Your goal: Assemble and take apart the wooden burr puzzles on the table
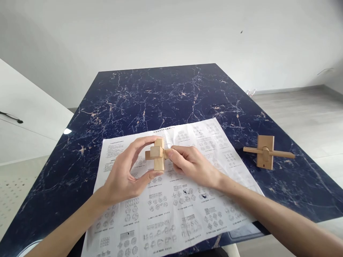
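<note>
At far left, a white panel (32,103) bearing a black cord (10,116) stands beside the dark blue, white-veined table (160,98). The left hand (125,175) grips the pale wooden, cross-shaped block assembly (159,164) between thumb and fingers, over the large white printed paper sheet (177,210). The right hand (193,165), fingers curled, pinches the assembly's right side. Hands and forearms (246,200) block parts of the sheet from view. Farther right, a brown wooden plate crossed by a stick (265,154) lies beside the sheet

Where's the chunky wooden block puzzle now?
Near the head view's middle, the wooden block puzzle is held over the printed sheet, between the left hand and right hand.
</note>
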`<state>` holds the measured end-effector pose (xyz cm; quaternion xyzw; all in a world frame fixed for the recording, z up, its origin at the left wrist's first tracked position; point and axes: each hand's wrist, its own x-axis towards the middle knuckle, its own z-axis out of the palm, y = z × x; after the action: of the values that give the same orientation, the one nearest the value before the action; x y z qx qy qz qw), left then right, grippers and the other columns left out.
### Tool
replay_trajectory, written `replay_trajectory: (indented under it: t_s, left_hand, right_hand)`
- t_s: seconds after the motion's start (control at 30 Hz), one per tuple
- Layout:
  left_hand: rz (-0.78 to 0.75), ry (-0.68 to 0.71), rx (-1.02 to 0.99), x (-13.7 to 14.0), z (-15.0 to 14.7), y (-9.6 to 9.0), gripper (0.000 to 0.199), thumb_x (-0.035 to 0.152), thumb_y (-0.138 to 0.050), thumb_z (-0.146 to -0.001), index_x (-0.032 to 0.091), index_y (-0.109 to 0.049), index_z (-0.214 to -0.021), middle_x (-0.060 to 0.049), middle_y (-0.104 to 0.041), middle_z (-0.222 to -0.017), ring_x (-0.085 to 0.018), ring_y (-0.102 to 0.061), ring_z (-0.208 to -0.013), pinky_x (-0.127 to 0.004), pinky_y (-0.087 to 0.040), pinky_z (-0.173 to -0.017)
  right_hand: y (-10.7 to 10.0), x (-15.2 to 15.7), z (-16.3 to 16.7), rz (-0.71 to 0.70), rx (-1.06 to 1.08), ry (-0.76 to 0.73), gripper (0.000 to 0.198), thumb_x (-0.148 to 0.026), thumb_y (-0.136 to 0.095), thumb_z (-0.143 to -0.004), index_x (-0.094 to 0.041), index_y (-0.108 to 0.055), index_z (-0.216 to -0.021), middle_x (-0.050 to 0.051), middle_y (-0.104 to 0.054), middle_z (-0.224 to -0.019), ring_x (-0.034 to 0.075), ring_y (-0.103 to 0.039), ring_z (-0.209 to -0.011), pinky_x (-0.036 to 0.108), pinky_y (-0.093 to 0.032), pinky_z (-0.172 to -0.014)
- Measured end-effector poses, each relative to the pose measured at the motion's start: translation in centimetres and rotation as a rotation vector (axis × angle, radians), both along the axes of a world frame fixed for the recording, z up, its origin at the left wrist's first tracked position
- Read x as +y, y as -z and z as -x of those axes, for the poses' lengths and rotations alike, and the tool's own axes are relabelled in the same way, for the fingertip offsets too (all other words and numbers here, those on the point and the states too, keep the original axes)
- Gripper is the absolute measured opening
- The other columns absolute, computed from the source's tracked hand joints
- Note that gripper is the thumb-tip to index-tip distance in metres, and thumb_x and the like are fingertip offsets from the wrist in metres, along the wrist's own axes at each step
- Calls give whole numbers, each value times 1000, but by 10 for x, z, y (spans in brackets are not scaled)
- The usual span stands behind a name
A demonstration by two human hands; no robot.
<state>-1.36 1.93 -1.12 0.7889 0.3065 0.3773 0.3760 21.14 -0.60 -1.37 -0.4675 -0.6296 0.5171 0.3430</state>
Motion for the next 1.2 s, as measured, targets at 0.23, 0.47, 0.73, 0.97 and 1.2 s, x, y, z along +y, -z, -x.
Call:
replay_trajectory:
  t_s: [0.23, 0.47, 0.73, 0.97, 1.2]
  left_hand:
    - [-387, 11, 54, 3, -6, 0, 68, 23, -80, -92, 28, -50, -153, -12, -69, -142, -33, -66, -134, -66, -46, -122]
    - [-317, -32, 72, 0, 0, 2, 79, 23, -85, -87, 27, -47, -157, -15, -67, -146, -37, -60, -143, -61, -52, -119]
    - [-329, -34, 70, 1, -1, 3, 80, 22, -84, -87, 31, -47, -158, -12, -67, -146, -38, -56, -147, -65, -48, -122]
    - [-286, -25, -4, -2, -4, -3, 80, 24, -86, -85, 28, -49, -156, -14, -65, -147, -38, -55, -147, -62, -49, -122]
    - [-329, -74, -96, -7, -9, -3, 83, 29, -91, -81, 27, -51, -153, -14, -68, -141, -33, -70, -127, -54, -59, -110]
  right_hand:
    - [6, 0, 1, 160, 201, -37, 54, -66, -47, -106, -24, -45, -73, -6, -42, -59, 11, -39, -52, 28, -36, -52]
    - [-1, 0, 0, 70, 141, -25, 58, -69, -46, -105, -22, -47, -71, -4, -47, -61, 11, -40, -55, 29, -34, -54]
    - [2, 2, -3, 110, 193, -84, 52, -60, -43, -109, -23, -44, -73, -6, -45, -60, 10, -39, -53, 28, -34, -54]
    - [14, 4, -1, 201, 472, -161, 53, -54, -49, -110, -25, -35, -68, -9, -30, -61, 9, -34, -48, 29, -31, -52]
    - [14, 2, 5, 319, 665, -418, 49, -51, -36, -115, -18, -59, -86, -4, -44, -70, 13, -48, -62, 32, -44, -68]
